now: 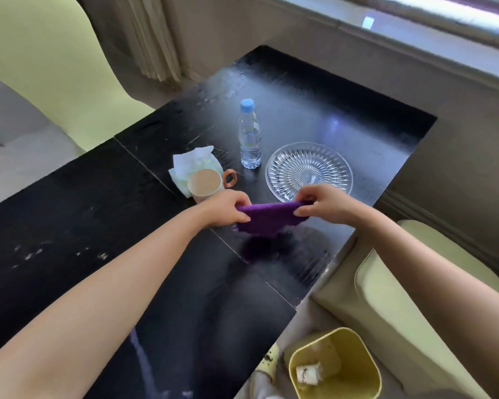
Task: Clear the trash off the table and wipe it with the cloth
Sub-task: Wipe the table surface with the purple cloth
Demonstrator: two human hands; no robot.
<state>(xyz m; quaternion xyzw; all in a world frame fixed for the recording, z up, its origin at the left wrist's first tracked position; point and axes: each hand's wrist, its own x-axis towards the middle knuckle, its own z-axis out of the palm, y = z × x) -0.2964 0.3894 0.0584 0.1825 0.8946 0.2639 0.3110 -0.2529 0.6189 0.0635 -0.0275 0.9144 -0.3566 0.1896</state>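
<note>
A folded purple cloth [267, 218] hangs just above the black table [98, 203], held at both ends. My left hand [225, 208] pinches its left end and my right hand [327, 204] pinches its right end. The cloth's reflection shows on the glossy tabletop below it. A yellow bin [333, 367] stands on the floor at the table's near right corner, with crumpled paper trash inside.
On the table beyond my hands stand a beige cup with an orange handle [206, 184], a white tissue pack [195, 165], a water bottle with a blue cap [249, 135] and a clear glass plate [308, 169]. Pale green chairs stand at the left [49, 67] and right [401, 283].
</note>
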